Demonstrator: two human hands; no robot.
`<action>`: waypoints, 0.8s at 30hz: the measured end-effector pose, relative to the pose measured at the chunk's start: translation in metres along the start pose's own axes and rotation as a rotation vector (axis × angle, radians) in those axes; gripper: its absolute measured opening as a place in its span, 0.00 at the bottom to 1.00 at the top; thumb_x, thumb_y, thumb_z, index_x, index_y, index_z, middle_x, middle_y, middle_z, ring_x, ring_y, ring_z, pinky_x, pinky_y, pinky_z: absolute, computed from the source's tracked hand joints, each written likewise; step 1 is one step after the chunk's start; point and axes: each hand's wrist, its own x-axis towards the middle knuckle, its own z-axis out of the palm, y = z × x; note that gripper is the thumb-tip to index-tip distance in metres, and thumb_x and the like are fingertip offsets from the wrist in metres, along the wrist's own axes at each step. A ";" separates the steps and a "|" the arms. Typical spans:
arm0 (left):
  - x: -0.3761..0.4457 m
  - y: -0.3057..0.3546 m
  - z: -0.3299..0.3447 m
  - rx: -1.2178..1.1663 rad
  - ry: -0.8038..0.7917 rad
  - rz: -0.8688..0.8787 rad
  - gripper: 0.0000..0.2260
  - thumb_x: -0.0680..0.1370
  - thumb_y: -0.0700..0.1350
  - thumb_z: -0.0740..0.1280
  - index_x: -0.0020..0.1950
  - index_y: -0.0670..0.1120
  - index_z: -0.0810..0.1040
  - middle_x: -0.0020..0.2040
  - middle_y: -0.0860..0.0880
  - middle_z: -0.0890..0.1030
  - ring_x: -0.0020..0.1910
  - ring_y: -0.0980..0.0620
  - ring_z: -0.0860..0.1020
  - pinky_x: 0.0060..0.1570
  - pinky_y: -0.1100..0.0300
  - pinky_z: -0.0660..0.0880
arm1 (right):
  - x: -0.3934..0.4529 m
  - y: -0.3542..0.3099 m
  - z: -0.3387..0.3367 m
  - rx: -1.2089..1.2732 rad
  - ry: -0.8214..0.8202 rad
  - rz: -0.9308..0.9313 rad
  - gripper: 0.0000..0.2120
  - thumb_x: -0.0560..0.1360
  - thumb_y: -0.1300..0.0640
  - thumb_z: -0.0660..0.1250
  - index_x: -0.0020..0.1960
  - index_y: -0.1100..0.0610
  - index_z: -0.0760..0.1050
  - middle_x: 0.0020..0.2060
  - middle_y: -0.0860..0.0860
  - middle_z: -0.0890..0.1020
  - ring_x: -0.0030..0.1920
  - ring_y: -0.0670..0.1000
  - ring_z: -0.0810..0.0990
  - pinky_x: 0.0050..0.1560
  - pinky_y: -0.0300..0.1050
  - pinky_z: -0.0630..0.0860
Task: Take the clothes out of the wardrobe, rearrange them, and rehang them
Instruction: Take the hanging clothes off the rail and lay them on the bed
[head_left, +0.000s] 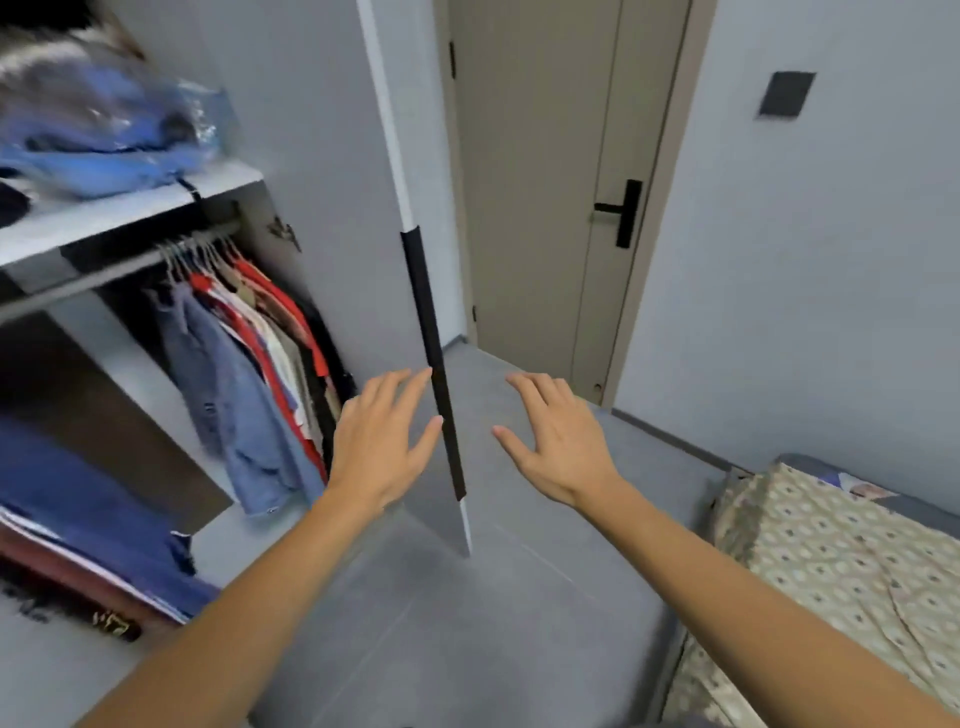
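Note:
The wardrobe stands open at the left, its grey door swung out toward me with a black handle strip on its edge. Several garments in blue, red, white and dark colours hang on hangers from the rail. My left hand is stretched out with straight fingers in front of the door's inner face, its fingertips by the handle strip. On the other side of the door's edge my right hand is spread and holds nothing.
A blue bag in plastic lies on the shelf above the rail. Folded blue and red fabrics are stacked low in the wardrobe. A beige room door is shut ahead. A bed with patterned cover lies at the right.

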 end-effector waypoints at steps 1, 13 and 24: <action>-0.008 -0.018 -0.006 0.015 0.000 -0.046 0.28 0.83 0.61 0.56 0.80 0.51 0.65 0.73 0.48 0.72 0.71 0.46 0.69 0.62 0.46 0.73 | 0.010 -0.014 0.008 0.015 -0.022 -0.042 0.30 0.82 0.36 0.57 0.77 0.53 0.65 0.70 0.50 0.73 0.65 0.54 0.72 0.59 0.55 0.75; -0.053 -0.193 -0.014 0.067 0.019 -0.416 0.26 0.83 0.61 0.53 0.79 0.52 0.67 0.68 0.50 0.76 0.65 0.45 0.75 0.52 0.48 0.76 | 0.125 -0.143 0.111 0.074 -0.183 -0.294 0.29 0.82 0.38 0.58 0.78 0.51 0.64 0.68 0.48 0.73 0.65 0.53 0.72 0.59 0.51 0.75; 0.007 -0.350 0.033 -0.064 0.017 -0.626 0.23 0.84 0.57 0.60 0.78 0.50 0.68 0.69 0.45 0.77 0.68 0.41 0.75 0.58 0.45 0.78 | 0.274 -0.204 0.205 0.109 -0.287 -0.297 0.28 0.82 0.41 0.60 0.78 0.50 0.63 0.69 0.48 0.73 0.66 0.53 0.72 0.63 0.55 0.76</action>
